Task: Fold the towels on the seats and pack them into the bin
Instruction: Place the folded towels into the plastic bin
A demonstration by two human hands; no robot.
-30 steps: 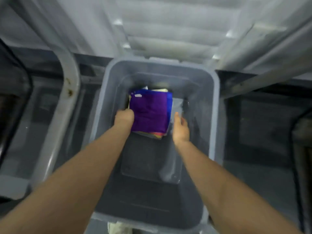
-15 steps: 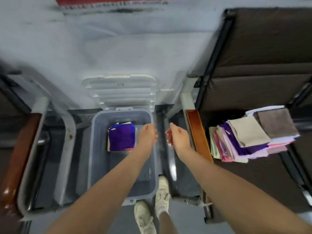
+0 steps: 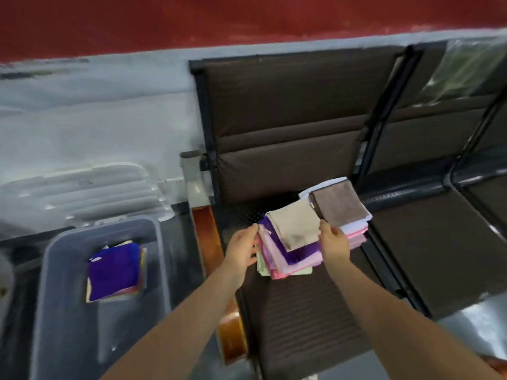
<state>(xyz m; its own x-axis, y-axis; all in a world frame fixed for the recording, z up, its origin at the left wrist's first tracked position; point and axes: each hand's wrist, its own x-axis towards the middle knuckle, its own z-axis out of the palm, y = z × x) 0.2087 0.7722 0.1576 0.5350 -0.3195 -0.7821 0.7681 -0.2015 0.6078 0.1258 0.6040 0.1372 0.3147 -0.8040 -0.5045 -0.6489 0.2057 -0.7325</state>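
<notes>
Padded brown seat (image 3: 310,319): hands (image 3: 288,246) flank soft folded towels (image 3: 293,242).

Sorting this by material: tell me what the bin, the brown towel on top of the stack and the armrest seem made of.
Bin: grey plastic, apparently; smooth moulded walls with dull sheen.
Brown towel: soft napped cloth, likely microfibre; matte, fuzzy face.
Armrest: looks like varnished wood; orange-brown, glossy, though blur leaves it open.

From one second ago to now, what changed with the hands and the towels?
Both hands left the bin and swung right to the seat. The left hand and right hand now touch opposite sides of the fanned towel pile; a firm grip isn't clear. The purple-topped stack stayed in the bin.
</notes>
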